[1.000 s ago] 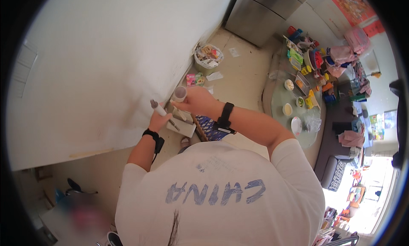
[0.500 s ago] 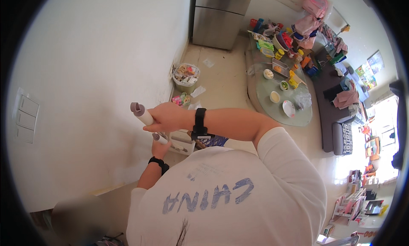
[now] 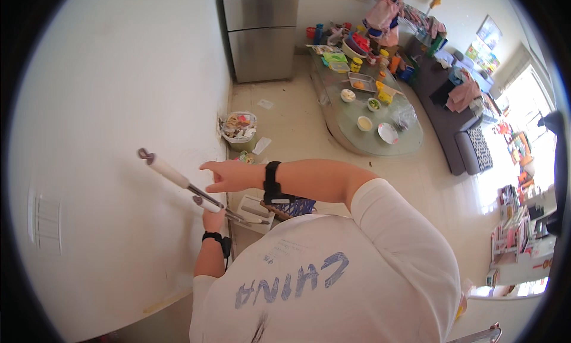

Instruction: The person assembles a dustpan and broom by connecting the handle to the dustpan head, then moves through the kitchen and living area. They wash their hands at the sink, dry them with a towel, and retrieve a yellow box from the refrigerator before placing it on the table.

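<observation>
My right hand (image 3: pixel 231 175) is open, its fingers stretched toward the wall and apart from any handle. Just left of it slants a long pole (image 3: pixel 171 170) with a white grip, a dark looped end and a metal shaft. A second, lower white-gripped pole (image 3: pixel 206 204) crosses close to it, and my left hand (image 3: pixel 213 219) is closed around this one, below the right hand. Whether the left hand also steadies the longer pole cannot be made out. Both shafts run down toward a white panel with a grey bar (image 3: pixel 254 210); their lower ends are unclear. Each wrist wears a black band.
A white wall (image 3: pixel 119 93) stands close on the left. Beyond my hands are a full waste bin (image 3: pixel 239 129), a steel fridge (image 3: pixel 262 52) and a glass table (image 3: pixel 342 129) with bowls and packets. A blue basket (image 3: pixel 300 208) sits beside my body. A dark sofa (image 3: pixel 443 105) is at right.
My right hand has let go of the upper white grip, opened, and now sits to its right. My left hand keeps its hold, and the view has shifted.
</observation>
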`<move>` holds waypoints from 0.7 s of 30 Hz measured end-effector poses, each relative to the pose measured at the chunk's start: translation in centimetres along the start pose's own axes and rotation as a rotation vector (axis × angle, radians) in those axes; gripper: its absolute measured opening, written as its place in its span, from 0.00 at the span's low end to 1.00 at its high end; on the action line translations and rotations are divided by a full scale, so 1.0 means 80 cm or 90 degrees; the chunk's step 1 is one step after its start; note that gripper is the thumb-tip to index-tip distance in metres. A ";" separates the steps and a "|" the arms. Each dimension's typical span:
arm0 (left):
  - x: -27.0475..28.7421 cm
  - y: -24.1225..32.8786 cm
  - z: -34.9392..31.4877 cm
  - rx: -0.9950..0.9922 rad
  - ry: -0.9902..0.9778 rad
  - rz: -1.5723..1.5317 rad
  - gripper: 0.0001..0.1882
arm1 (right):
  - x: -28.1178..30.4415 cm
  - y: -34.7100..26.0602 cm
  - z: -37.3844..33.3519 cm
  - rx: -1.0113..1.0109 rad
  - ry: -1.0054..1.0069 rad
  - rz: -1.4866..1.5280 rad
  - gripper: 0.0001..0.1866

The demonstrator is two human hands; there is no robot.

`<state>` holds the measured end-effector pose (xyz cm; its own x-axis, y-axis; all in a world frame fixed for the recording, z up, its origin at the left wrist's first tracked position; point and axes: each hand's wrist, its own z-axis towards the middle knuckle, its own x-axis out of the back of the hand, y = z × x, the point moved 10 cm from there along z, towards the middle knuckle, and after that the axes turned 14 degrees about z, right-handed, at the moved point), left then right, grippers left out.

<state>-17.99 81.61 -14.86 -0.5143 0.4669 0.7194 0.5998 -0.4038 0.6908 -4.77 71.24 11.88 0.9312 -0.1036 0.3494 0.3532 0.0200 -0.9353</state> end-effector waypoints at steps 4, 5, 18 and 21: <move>0.032 -0.041 0.018 0.092 -0.011 0.142 0.20 | 0.040 0.095 -0.069 -0.070 0.002 -0.078 0.22; 0.034 -0.067 0.014 0.209 -0.050 0.227 0.21 | 0.054 0.117 -0.091 -0.072 0.018 -0.069 0.20; -0.014 -0.101 -0.017 0.359 -0.279 0.273 0.14 | 0.194 0.235 -0.401 -0.276 0.422 0.039 0.11; -0.054 -0.094 -0.021 0.448 -0.261 0.163 0.11 | 0.202 0.252 -0.499 -0.321 0.514 0.129 0.11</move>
<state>-21.29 81.29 -23.05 -0.1304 0.7301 0.6708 0.9780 -0.0162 0.2078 13.84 30.24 -3.54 0.5617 -0.7996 0.2126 -0.0616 -0.2967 -0.9530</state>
